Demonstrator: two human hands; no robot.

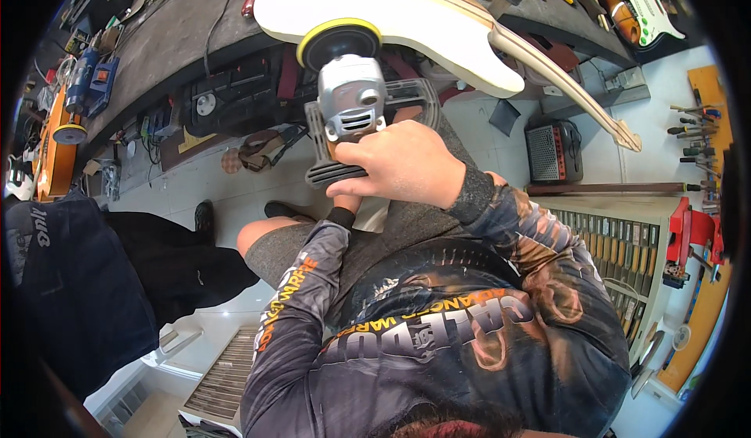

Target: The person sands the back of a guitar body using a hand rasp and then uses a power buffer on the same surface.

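My right hand (403, 163) is closed round the rear of a silver power polisher (350, 94), its fingers wrapped over the body. The tool's round black pad with a yellow rim (340, 41) points away from me. It overlaps the edge of a white electric guitar body (391, 12) lying on the workbench; I cannot tell whether they touch. My left hand (347, 202) is below the right one, under the tool, with its fingers hidden. A grey slotted frame (332, 174) sits around the rear of the tool.
The guitar's neck (547, 61) sticks out past the dark workbench (180, 43). An amplifier (553, 151) stands on the floor at right, near a drawer cabinet (610, 238) and red vise (688, 231). A person in dark clothes (78, 281) is close at left. A blue bench machine (82, 86) stands far left.
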